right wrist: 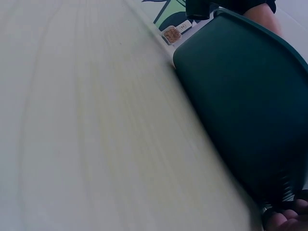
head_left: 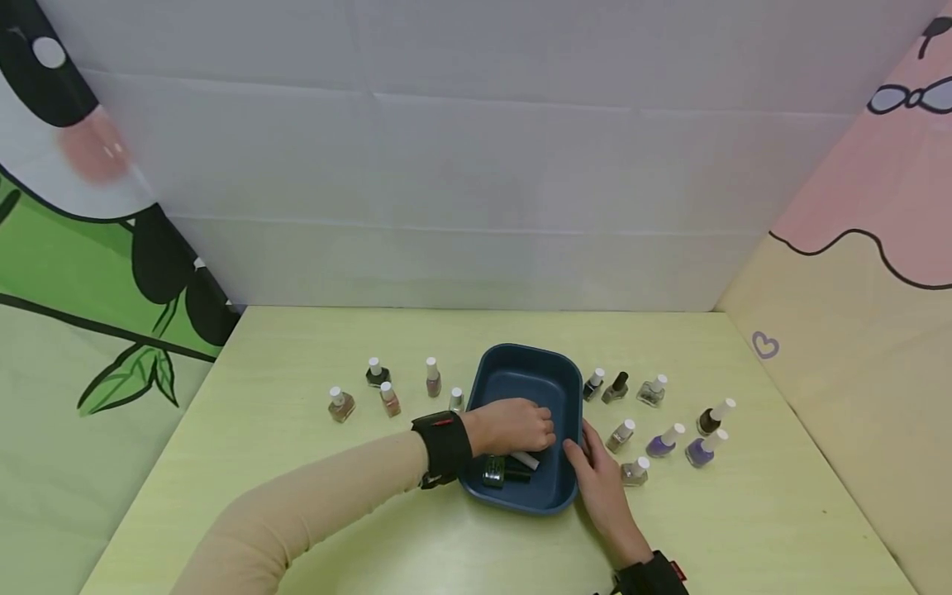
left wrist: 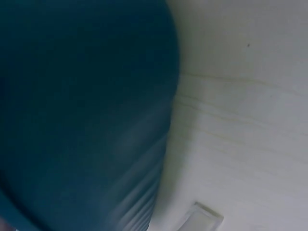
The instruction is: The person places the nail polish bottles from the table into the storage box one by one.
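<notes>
A dark blue plastic bin [head_left: 530, 364] stands mid-table in the head view. My left hand [head_left: 513, 426] reaches down into it from the left, fingers curled; whether they hold anything is hidden. Below that hand lie a green nail polish bottle [head_left: 494, 471] with a dark cap and a white cap [head_left: 525, 460], partly covered by the wrist. On the bin's right side, my right hand [head_left: 601, 483] grips it, thumb at the rim and fingers against the outer wall. The right wrist view shows the bin's outside [right wrist: 240, 91] and those fingertips [right wrist: 288, 219] at the lower corner.
Left of the bin stand several nail polish bottles, including a brown one [head_left: 341, 405] and a pinkish one [head_left: 390, 400]. Several more are to its right, among them purple ones [head_left: 701, 451] and a clear one [head_left: 651, 392]. Printed cloth [head_left: 476, 165] walls the table [head_left: 744, 529].
</notes>
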{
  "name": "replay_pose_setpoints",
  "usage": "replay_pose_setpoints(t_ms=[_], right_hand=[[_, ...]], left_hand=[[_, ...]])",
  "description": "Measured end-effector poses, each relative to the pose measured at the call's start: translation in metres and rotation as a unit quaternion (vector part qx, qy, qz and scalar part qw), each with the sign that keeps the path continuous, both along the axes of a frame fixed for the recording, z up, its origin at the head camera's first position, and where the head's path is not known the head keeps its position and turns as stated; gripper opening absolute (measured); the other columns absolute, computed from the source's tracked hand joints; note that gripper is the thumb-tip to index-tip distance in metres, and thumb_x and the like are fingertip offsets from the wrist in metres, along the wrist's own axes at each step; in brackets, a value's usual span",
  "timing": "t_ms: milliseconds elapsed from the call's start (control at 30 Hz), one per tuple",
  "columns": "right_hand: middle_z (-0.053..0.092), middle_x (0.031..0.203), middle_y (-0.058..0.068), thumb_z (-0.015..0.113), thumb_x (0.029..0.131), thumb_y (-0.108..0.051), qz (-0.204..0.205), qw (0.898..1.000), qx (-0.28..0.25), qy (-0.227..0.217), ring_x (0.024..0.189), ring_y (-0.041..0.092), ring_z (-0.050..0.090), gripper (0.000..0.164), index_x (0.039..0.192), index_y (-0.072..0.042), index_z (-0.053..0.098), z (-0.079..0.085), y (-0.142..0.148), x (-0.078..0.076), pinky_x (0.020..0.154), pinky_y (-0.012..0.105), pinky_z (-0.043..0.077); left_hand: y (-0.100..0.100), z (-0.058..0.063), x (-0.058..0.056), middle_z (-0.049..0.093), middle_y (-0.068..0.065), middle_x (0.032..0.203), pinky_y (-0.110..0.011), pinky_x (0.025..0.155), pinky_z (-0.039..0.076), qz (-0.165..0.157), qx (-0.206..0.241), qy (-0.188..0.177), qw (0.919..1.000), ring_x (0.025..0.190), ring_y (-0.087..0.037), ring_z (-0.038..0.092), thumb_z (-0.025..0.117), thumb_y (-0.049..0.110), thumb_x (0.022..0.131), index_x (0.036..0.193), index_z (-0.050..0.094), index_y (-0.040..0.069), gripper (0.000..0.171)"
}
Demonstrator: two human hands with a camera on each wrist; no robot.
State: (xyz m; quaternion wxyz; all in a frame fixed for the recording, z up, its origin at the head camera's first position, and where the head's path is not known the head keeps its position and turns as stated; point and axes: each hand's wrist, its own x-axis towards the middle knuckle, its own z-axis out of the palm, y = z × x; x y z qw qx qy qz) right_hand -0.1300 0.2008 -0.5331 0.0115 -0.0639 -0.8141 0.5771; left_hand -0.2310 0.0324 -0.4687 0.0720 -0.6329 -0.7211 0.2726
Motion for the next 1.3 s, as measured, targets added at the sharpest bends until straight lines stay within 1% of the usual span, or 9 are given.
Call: replay_pose_setpoints(t_ms=[67, 367, 633, 767, 900, 1067, 1133, 1233, 1300], right_hand=[[0.048, 0.157, 0.016, 0.051, 0.109, -0.036, -0.003, 1.0, 0.0, 0.0, 0.14, 0.03, 0.052, 0.06, 0.162, -0.013, 0.034, 0.0, 0.0, 0.0, 0.108, 0.043, 0.048], [0.048, 0.156, 0.016, 0.052, 0.108, -0.036, -0.007, 1.0, 0.003, -0.002, 0.14, 0.03, 0.052, 0.06, 0.161, -0.012, 0.036, 0.002, -0.002, 0.0, 0.109, 0.045, 0.046], [0.048, 0.157, 0.015, 0.051, 0.109, -0.035, -0.007, 1.0, 0.004, -0.002, 0.141, 0.029, 0.051, 0.06, 0.161, -0.011, 0.036, 0.002, -0.002, -0.001, 0.111, 0.045, 0.045], [0.048, 0.157, 0.015, 0.051, 0.109, -0.035, -0.006, 1.0, 0.001, -0.001, 0.141, 0.029, 0.051, 0.06, 0.161, -0.011, 0.035, 0.002, -0.001, 0.0, 0.11, 0.038, 0.045], [0.047, 0.158, 0.014, 0.051, 0.109, -0.036, -0.002, 1.0, -0.001, 0.001, 0.142, 0.028, 0.05, 0.06, 0.161, -0.012, 0.035, 0.002, -0.001, 0.0, 0.109, 0.034, 0.045], [0.047, 0.158, 0.015, 0.05, 0.109, -0.035, 0.001, 1.0, -0.001, 0.003, 0.141, 0.029, 0.051, 0.059, 0.161, -0.011, 0.034, 0.003, -0.002, 0.0, 0.11, 0.039, 0.046], [0.048, 0.157, 0.016, 0.05, 0.109, -0.034, 0.001, 1.0, -0.003, 0.003, 0.14, 0.03, 0.052, 0.059, 0.161, -0.011, 0.034, 0.003, -0.002, 0.001, 0.108, 0.036, 0.047], [0.051, 0.155, 0.017, 0.05, 0.109, -0.034, -0.001, 1.0, -0.004, 0.004, 0.137, 0.03, 0.055, 0.059, 0.161, -0.011, 0.035, 0.002, -0.001, 0.001, 0.104, 0.028, 0.048], [0.052, 0.153, 0.017, 0.05, 0.109, -0.035, -0.002, 1.0, 0.0, 0.003, 0.136, 0.029, 0.056, 0.059, 0.161, -0.012, 0.035, 0.002, -0.001, 0.001, 0.102, 0.025, 0.048]], left_hand=[[0.0, -0.002, 0.0, 0.069, 0.014, 0.122, -0.019, 0.094, 0.05, 0.0, -0.002, -0.003, 1.0, 0.112, -0.005, 0.061, 0.058, 0.032, 0.105, 0.13, 0.069, 0.028, 0.027], [0.001, -0.009, 0.002, 0.07, 0.014, 0.12, -0.018, 0.094, 0.05, -0.002, -0.002, -0.019, 0.9998, 0.108, -0.005, 0.06, 0.06, 0.027, 0.105, 0.128, 0.07, 0.027, 0.026], [0.0, -0.011, 0.005, 0.068, 0.014, 0.122, -0.018, 0.095, 0.048, 0.006, -0.002, -0.004, 1.0, 0.112, -0.005, 0.059, 0.055, 0.029, 0.106, 0.13, 0.069, 0.027, 0.027], [-0.002, -0.01, 0.006, 0.066, 0.012, 0.127, -0.019, 0.099, 0.047, 0.012, 0.001, -0.004, 0.9999, 0.115, -0.005, 0.058, 0.054, 0.029, 0.107, 0.134, 0.066, 0.026, 0.03], [-0.006, -0.007, 0.006, 0.065, 0.011, 0.133, -0.018, 0.101, 0.046, 0.012, 0.014, -0.005, 0.9998, 0.12, -0.005, 0.057, 0.057, 0.03, 0.106, 0.137, 0.064, 0.026, 0.032], [-0.013, 0.0, 0.002, 0.063, 0.01, 0.135, -0.02, 0.103, 0.045, 0.013, 0.044, 0.001, 0.999, 0.124, -0.006, 0.056, 0.064, 0.031, 0.103, 0.138, 0.062, 0.026, 0.036], [-0.017, 0.004, 0.0, 0.064, 0.009, 0.134, -0.021, 0.104, 0.045, 0.017, 0.068, -0.004, 0.9975, 0.123, -0.008, 0.057, 0.069, 0.031, 0.1, 0.137, 0.063, 0.025, 0.037], [-0.025, 0.01, -0.003, 0.066, 0.007, 0.13, -0.024, 0.105, 0.046, 0.02, 0.115, -0.013, 0.9931, 0.121, -0.01, 0.059, 0.071, 0.027, 0.099, 0.133, 0.065, 0.023, 0.034], [-0.03, 0.011, -0.005, 0.068, 0.006, 0.126, -0.024, 0.104, 0.047, 0.024, 0.15, -0.015, 0.9882, 0.117, -0.011, 0.061, 0.068, 0.027, 0.101, 0.129, 0.067, 0.022, 0.028]])
